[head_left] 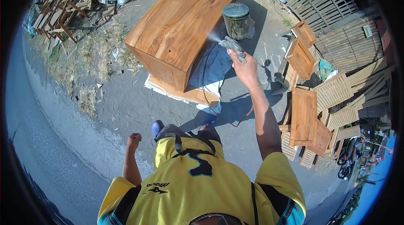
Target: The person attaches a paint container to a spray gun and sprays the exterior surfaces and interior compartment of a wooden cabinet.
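Observation:
My right hand (245, 70) is wrapped round the grip of a spray gun (230, 47), with a round metal cup (236, 20) at its far side. White mist leaves the nozzle toward the side edge of a large wooden cabinet (181, 18), which has a glossy brown grained top and a small dark hole near its near end. A thin hose (203, 77) hangs below the gun. My left hand (134, 139) hangs low beside my body, away from the cabinet, with its fingers curled; whether it holds anything is too small to tell.
White and blue sheeting (216, 71) lies under and beside the cabinet. Wooden drawers (301, 58) and panels (304, 115) lean at the right, near slatted pieces (332, 92). Scrap wood (63, 14) is piled at the upper left. A road (54, 145) runs along the left.

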Available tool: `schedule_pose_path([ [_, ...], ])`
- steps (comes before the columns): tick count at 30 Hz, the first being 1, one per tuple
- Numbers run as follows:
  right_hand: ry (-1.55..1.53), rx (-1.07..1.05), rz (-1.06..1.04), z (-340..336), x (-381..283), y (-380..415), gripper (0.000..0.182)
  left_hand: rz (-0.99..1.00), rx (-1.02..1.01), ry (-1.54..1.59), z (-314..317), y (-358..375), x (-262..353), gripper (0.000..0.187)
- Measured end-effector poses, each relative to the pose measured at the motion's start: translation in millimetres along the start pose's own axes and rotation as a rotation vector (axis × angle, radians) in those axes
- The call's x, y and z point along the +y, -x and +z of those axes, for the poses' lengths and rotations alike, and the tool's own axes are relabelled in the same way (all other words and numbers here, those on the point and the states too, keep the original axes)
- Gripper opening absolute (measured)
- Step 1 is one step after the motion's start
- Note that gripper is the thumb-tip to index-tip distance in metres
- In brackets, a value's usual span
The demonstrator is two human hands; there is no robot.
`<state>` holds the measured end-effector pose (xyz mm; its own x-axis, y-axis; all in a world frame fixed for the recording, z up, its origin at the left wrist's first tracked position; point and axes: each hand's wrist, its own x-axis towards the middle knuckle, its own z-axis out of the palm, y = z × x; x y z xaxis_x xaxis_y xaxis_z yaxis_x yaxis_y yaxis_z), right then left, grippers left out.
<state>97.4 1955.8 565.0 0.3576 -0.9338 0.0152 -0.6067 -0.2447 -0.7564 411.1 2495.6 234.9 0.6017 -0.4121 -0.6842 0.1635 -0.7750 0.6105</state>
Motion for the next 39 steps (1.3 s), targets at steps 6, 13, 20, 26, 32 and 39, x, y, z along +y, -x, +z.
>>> schedule_pose_path([
  [6, -0.139, -0.619, -0.026, -29, -10, 13, 0.043, 0.050, -0.054, 0.031, 141, 64, 1, 0.031],
  [13, -0.020, -0.481, -0.263, -42, 33, -63, 0.062, -0.286, -0.078, -0.041, 229, 153, 7, 0.030],
  [20, 0.024, -0.236, -0.134, -90, 80, -237, 0.060, -0.530, -0.200, -0.034, 302, 138, 19, 0.036],
  [26, 0.047, -0.114, -0.115, -118, 123, -399, 0.052, -0.404, -0.215, -0.116, 349, 73, 161, 0.035],
  [32, 0.089, -0.008, -0.151, -144, 154, -535, 0.051, -0.457, -0.288, 0.058, 412, -74, 225, 0.031],
  [39, 0.075, 0.036, -0.116, -173, 201, -688, 0.053, -0.414, -0.284, -0.062, 421, -106, 377, 0.033],
])
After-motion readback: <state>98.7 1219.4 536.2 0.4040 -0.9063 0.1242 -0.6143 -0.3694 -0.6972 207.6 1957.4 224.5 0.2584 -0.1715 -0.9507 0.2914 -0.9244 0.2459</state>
